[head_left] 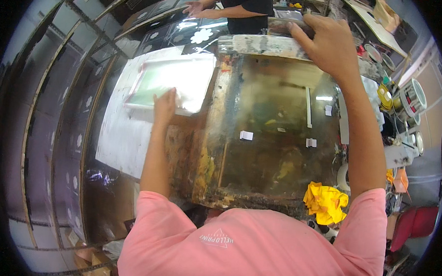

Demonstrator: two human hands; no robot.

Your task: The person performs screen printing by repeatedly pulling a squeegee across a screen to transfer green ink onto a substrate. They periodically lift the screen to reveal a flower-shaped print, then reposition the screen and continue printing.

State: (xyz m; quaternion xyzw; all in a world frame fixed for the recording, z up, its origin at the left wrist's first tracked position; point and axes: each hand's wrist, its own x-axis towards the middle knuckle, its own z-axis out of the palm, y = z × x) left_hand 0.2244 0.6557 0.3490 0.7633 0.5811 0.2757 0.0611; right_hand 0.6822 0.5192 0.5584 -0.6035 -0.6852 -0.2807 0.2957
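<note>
My left hand point(164, 106) rests at the near edge of a glossy, pale stack of clear-looking sheets point(152, 83), its fingers apart and slightly blurred. The stack lies on a white board point(125, 138) to the left. At the far side, my right hand point(328, 46) is closed over a grey, paint-stained frame bar point(267, 45); its far fingertips are partly hidden. In front of that bar lies a shiny brown work surface point(274, 165) with small white tabs point(246, 135) and a narrow white strip point(309, 107) on it.
A crumpled yellow cloth point(325, 203) lies at the near right corner. Cans point(413, 94) and tools crowd the right side. Rack bars point(31, 129) stand at left. Across the table a person in black point(246, 13) works beside dark sheets with white flower shapes point(202, 36).
</note>
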